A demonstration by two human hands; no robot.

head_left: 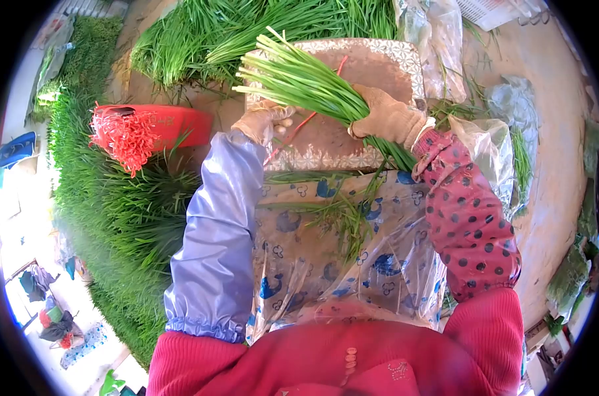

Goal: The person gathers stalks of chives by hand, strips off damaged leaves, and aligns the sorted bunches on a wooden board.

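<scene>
In a tan glove, my right hand [388, 117] is wrapped round a bundle of long green stalks [306, 82]. The pale cut ends point to the upper left, and the leafy ends hang below my right hand. My left hand [263, 122], gloved too, is beside the pale ends with its fingers curled; whether it grips anything is unclear. Under both hands lies a worn board with a patterned border [332, 162]. A red tie [301, 125] runs across the board, partly hidden behind the bundle.
Loose green stalks [180, 46] are heaped beyond the board. At the left, a red container [187, 125] holds red ties [124, 135] beside more greens [128, 231]. A patterned plastic sheet [299, 264] covers my lap. Clear plastic bags [487, 148] lie at the right.
</scene>
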